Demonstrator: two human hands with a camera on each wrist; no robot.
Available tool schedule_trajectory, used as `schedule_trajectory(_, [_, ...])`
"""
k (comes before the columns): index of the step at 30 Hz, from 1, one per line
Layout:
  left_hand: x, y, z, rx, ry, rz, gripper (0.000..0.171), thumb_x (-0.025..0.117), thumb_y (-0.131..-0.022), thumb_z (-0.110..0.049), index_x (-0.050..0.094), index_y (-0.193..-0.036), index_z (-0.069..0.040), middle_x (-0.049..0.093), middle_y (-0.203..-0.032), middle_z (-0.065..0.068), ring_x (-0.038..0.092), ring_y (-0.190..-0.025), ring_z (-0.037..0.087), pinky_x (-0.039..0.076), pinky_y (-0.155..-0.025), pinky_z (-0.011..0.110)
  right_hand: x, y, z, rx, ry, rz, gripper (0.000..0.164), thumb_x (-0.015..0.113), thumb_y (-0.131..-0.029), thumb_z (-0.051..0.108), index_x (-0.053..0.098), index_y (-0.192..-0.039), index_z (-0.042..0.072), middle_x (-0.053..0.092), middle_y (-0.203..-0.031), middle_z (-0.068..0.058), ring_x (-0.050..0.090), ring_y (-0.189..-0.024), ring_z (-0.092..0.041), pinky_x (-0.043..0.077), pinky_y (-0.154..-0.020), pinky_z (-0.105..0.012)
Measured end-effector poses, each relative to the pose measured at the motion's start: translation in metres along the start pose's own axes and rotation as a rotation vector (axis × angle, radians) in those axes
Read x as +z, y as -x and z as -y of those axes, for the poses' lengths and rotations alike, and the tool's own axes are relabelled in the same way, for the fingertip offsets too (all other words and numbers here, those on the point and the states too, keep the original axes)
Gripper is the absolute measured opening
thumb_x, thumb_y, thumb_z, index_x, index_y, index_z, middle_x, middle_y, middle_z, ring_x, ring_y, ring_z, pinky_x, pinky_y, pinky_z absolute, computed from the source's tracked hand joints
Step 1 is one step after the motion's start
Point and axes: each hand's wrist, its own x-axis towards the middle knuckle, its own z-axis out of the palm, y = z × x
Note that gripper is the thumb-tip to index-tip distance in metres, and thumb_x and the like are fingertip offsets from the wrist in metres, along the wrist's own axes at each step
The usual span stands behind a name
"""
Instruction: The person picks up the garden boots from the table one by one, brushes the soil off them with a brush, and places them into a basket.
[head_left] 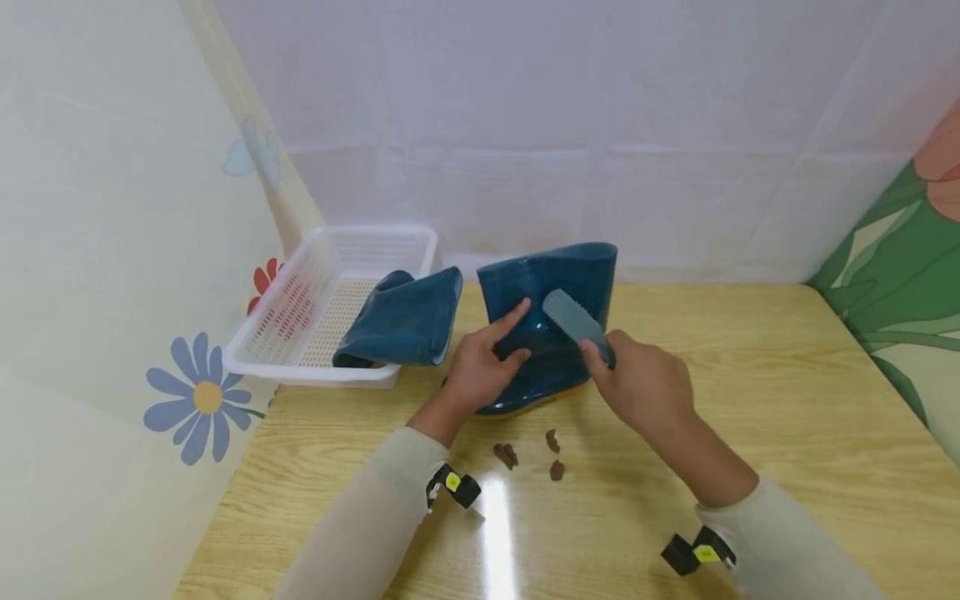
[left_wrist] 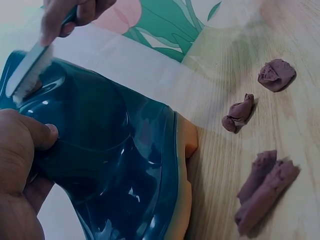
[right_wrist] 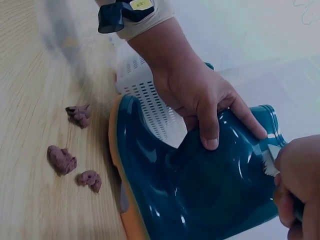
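A glossy dark teal rain boot (head_left: 540,367) with an orange sole stands upright on the table. My left hand (head_left: 480,371) grips its shaft, thumb and index finger on the near side; the left wrist view shows other fingers behind the shaft. My right hand (head_left: 648,379) holds a scrubbing brush (head_left: 573,317) by its handle. White bristles (left_wrist: 34,75) meet the upper shaft in the left wrist view, with a small brownish patch beside them. Several brown clay-like lumps (head_left: 557,471) lie on the table in front of the boot.
A white perforated plastic basket (head_left: 262,367) stands at the back left. A second teal boot (head_left: 408,321) lies in it, its shaft jutting over the right rim. The wood-grain table (head_left: 750,400) meets a pale wall (head_left: 600,150) behind the boot.
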Motion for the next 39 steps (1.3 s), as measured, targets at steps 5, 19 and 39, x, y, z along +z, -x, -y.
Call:
schedule_trajectory(5, [0.001, 0.000, 0.001, 0.001, 0.003, -0.003, 0.074, 0.074, -0.096, -0.012, 0.041, -0.157, -0.036, 0.053, -0.150, 0.001, 0.032, -0.036, 0.009, 0.038, -0.042, 0.028, -0.001, 0.005, -0.008, 0.026, 0.001, 0.023, 0.043, 0.055, -0.105, 0.043, 0.056, -0.079, 0.009, 0.044, -0.053, 0.001, 0.040, -0.041, -0.016, 0.031, -0.039, -0.032])
schedule_trajectory(19, [0.000, 0.000, -0.002, -0.001, 0.001, 0.009, 0.073, 0.073, -0.097, -0.012, 0.041, -0.157, -0.038, 0.056, -0.147, 0.004, 0.034, -0.036, 0.011, 0.039, -0.042, 0.029, -0.002, 0.006, -0.003, -0.004, -0.072, -0.050, 0.036, 0.061, -0.103, 0.038, 0.060, -0.083, 0.007, 0.045, -0.053, 0.002, 0.040, -0.043, -0.015, 0.032, -0.042, -0.033])
schedule_trajectory(39, [0.001, 0.000, -0.003, 0.004, -0.002, -0.004, 0.073, 0.075, -0.096, -0.011, 0.043, -0.156, -0.037, 0.057, -0.146, 0.006, 0.033, -0.036, 0.010, 0.039, -0.042, 0.028, 0.001, 0.015, -0.015, -0.008, -0.082, -0.126, 0.034, 0.064, -0.100, 0.034, 0.060, -0.078, 0.008, 0.042, -0.051, 0.003, 0.037, -0.041, -0.014, 0.029, -0.040, -0.032])
